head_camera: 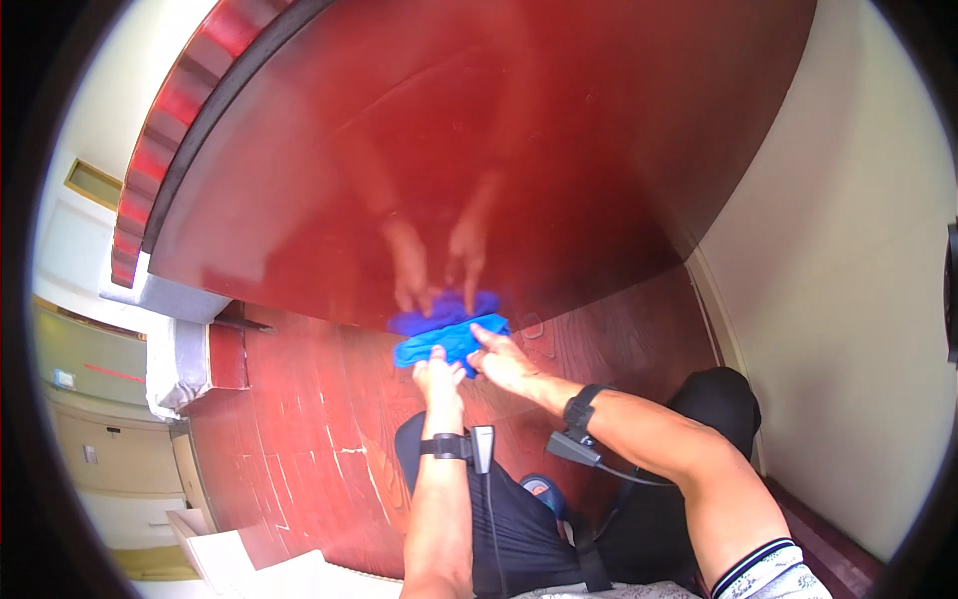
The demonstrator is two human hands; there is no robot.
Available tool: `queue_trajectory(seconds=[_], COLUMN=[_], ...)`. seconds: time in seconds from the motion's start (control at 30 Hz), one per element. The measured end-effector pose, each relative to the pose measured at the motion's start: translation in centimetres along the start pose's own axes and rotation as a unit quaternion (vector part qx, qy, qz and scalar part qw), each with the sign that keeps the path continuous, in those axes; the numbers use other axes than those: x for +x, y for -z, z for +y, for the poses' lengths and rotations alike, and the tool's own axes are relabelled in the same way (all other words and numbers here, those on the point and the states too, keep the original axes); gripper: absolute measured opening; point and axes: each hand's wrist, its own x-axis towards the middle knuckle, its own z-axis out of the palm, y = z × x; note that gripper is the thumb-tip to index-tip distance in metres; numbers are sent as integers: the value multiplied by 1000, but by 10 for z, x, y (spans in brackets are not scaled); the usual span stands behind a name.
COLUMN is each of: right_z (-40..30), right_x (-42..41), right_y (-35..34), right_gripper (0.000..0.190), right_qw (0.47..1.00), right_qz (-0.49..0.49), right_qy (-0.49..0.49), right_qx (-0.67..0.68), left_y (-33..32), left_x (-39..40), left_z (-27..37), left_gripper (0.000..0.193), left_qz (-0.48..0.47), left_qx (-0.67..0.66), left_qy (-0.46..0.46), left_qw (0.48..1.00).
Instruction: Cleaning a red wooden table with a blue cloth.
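A folded blue cloth (447, 343) is held between both hands in front of a glossy dark red panel (479, 187), which mirrors the cloth and the arms. My left hand (440, 374) grips the cloth's lower edge, its thumb on top. Farther right, my right hand (500, 359) pinches the right end of the cloth between thumb and fingers. The cloth lies close to the panel's lower edge; whether it touches the panel cannot be told. Each wrist wears a black strap with a small cabled device.
Below is a worn reddish wood floor (299, 419). A pale wall (838, 247) rises at the right. At the left stand a piece of furniture with a white cover (176, 367) and a cabinet (112, 449). My dark-trousered legs are beneath my arms.
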Motion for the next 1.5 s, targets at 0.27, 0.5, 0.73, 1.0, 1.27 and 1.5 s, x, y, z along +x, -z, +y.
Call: queue_trajectory(seconds=[0.27, 0.5, 0.73, 1.0, 1.27, 1.5], right_z=[8, -19, -34, -50, 0, -43], right_x=[10, -27, -47, -88, -17, -22], right_y=[25, 112, 268, 308, 141, -14], right_gripper=[68, 65, 53, 52, 40, 58], right_qw=[998, 926, 770, 732, 824, 983], right_qz=[64, 377, 605, 585, 564, 50], right_qy=[6, 0, 33, 154, 48, -37], right_qx=[-15, -15, 200, 313, -3, 170], left_y=[-41, -134, -241, -221, -134, 17], left_x=[-26, -88, -147, -188, -128, -49], left_z=[9, -21, -15, -5, -9, 17], left_gripper=[25, 25, 63, 71, 54, 26], left_qz=[-22, -186, -503, -602, -338, -166], left_qx=[-63, -47, 197, 199, 204, 47], left_qy=[-29, -46, -141, -137, -235, -280], left_qw=[997, 980, 830, 761, 888, 944])
